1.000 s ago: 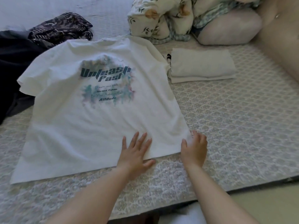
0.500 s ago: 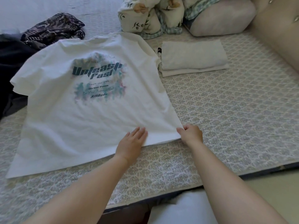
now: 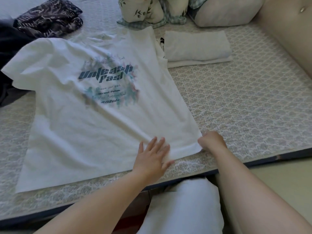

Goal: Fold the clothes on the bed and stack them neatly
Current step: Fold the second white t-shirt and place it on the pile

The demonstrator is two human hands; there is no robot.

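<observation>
White printed t-shirt (image 3: 101, 98) spread flat mid-frame on bed (image 3: 244, 107), left hand (image 3: 152, 157) flat, fingers apart on hem, right hand (image 3: 211, 141) pinching lower-right corner

The bed (image 3: 244, 102) has a pale patterned cover. On it lie a white printed T-shirt (image 3: 87, 119) spread flat, a folded white stack (image 3: 195, 46) just beside its sleeve, dark clothes (image 3: 47, 17) at the far left, and a pillow (image 3: 224, 12).
</observation>
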